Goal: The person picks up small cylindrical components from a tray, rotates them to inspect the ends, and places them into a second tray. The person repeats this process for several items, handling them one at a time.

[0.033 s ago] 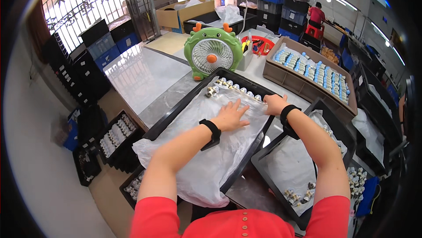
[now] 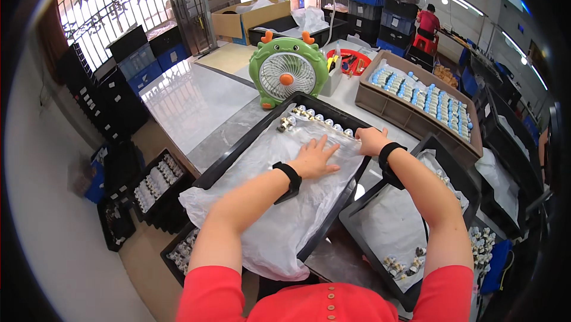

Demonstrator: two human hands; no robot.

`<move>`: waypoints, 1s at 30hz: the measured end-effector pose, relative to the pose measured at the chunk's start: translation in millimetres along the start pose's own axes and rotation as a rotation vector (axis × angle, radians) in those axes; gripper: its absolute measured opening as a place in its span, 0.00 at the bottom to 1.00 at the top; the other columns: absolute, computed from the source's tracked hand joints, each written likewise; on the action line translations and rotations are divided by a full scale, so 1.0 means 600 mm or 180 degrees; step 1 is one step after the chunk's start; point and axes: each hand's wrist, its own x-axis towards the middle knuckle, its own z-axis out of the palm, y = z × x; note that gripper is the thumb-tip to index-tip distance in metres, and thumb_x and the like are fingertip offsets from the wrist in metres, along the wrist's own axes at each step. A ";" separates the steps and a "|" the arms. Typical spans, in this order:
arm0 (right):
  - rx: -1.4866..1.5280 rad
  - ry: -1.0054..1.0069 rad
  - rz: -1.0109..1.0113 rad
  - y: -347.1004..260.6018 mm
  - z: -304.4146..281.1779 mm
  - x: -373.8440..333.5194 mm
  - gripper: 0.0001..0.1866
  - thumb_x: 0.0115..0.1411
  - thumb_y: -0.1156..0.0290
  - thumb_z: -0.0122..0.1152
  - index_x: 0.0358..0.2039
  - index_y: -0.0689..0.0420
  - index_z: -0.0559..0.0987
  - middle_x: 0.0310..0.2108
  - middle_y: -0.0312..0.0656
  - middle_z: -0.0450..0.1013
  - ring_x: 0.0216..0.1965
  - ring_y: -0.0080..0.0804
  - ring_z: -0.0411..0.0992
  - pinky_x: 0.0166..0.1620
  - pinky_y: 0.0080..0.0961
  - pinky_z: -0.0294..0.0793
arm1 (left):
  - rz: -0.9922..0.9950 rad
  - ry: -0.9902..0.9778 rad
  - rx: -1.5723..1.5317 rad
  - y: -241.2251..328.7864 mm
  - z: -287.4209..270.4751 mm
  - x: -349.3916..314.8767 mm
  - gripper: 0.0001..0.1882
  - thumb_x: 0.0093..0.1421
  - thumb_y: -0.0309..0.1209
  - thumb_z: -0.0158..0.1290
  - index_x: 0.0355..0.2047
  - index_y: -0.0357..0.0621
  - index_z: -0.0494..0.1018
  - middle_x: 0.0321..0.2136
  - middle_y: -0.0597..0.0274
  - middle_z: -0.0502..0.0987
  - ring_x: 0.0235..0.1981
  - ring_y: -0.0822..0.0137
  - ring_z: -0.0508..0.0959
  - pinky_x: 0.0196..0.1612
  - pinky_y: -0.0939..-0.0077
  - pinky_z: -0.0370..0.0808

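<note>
A black tray (image 2: 235, 154) lies in front of me, lined with a clear plastic sheet (image 2: 279, 221) that hangs over its near edge. My left hand (image 2: 315, 158) lies flat on the sheet with fingers spread. My right hand (image 2: 372, 140) is curled around the sheet's edge at the tray's far right rim. A row of small round metal-and-white parts (image 2: 315, 117) lines the tray's far edge, just beyond both hands. Both wrists carry black bands.
A green dragon-shaped fan (image 2: 288, 71) stands behind the tray. A brown crate of blue-white parts (image 2: 425, 99) sits far right. A second lined black tray (image 2: 404, 227) lies at my right. Black trays with parts (image 2: 154, 188) rest low on my left. A person in red (image 2: 427, 21) sits far back.
My left hand has slid slightly right and toward me on the sheet. My right hand has stayed at the tray's rim.
</note>
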 end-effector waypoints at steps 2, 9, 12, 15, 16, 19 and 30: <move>-0.0071 0.0173 0.0116 0.001 0.001 0.005 0.13 0.48 0.77 0.52 0.37 0.56 0.74 0.32 0.45 0.76 0.42 0.46 0.73 0.52 0.69 0.48 | 0.0083 -0.0174 0.0108 0.011 0.011 0.004 0.35 0.57 0.54 0.47 0.63 0.62 0.53 0.64 0.43 0.45 0.62 0.36 0.48 0.59 0.40 0.50; -0.0319 -0.0070 -0.0038 0.017 0.000 0.002 0.12 0.49 0.74 0.53 0.36 0.53 0.78 0.34 0.45 0.76 0.43 0.46 0.73 0.54 0.64 0.50 | 0.0331 -0.0128 0.0122 0.024 0.022 0.003 0.30 0.59 0.51 0.46 0.61 0.66 0.56 0.64 0.45 0.46 0.62 0.35 0.48 0.58 0.36 0.50; -0.0309 -0.0090 -0.0103 0.010 -0.034 -0.035 0.14 0.49 0.72 0.54 0.38 0.50 0.79 0.40 0.44 0.75 0.48 0.43 0.70 0.54 0.61 0.51 | 0.0648 -0.0585 0.0294 0.042 0.009 -0.018 0.27 0.58 0.41 0.47 0.59 0.60 0.60 0.61 0.44 0.51 0.59 0.37 0.55 0.56 0.42 0.59; -0.0126 0.0212 -0.0762 -0.021 -0.083 -0.099 0.15 0.49 0.66 0.57 0.39 0.54 0.78 0.39 0.46 0.75 0.47 0.43 0.70 0.52 0.55 0.58 | 0.0741 -0.0573 0.0064 0.024 0.023 -0.037 0.27 0.54 0.32 0.47 0.56 0.53 0.62 0.58 0.43 0.57 0.53 0.40 0.64 0.52 0.51 0.66; 0.0117 0.0116 -0.0973 -0.023 -0.093 -0.124 0.15 0.50 0.66 0.57 0.39 0.55 0.77 0.39 0.47 0.75 0.46 0.44 0.70 0.51 0.49 0.61 | 0.0936 -0.0475 0.0157 0.017 0.025 -0.038 0.28 0.50 0.28 0.47 0.55 0.48 0.63 0.56 0.43 0.59 0.49 0.41 0.67 0.50 0.57 0.69; 0.0574 -0.0096 -0.1291 -0.030 -0.108 -0.247 0.15 0.52 0.68 0.60 0.41 0.59 0.74 0.38 0.48 0.73 0.45 0.46 0.69 0.49 0.33 0.66 | 0.1005 -0.0226 -0.0085 0.032 -0.006 -0.060 0.25 0.57 0.32 0.49 0.55 0.43 0.62 0.54 0.42 0.62 0.50 0.42 0.67 0.53 0.57 0.66; 0.0847 -0.0085 -0.1221 -0.055 -0.005 -0.567 0.38 0.44 0.73 0.64 0.57 0.57 0.61 0.47 0.50 0.67 0.50 0.47 0.65 0.53 0.37 0.60 | 0.1056 -0.0385 0.0343 0.144 -0.094 -0.442 0.40 0.47 0.36 0.62 0.58 0.39 0.57 0.55 0.48 0.64 0.55 0.53 0.65 0.57 0.65 0.61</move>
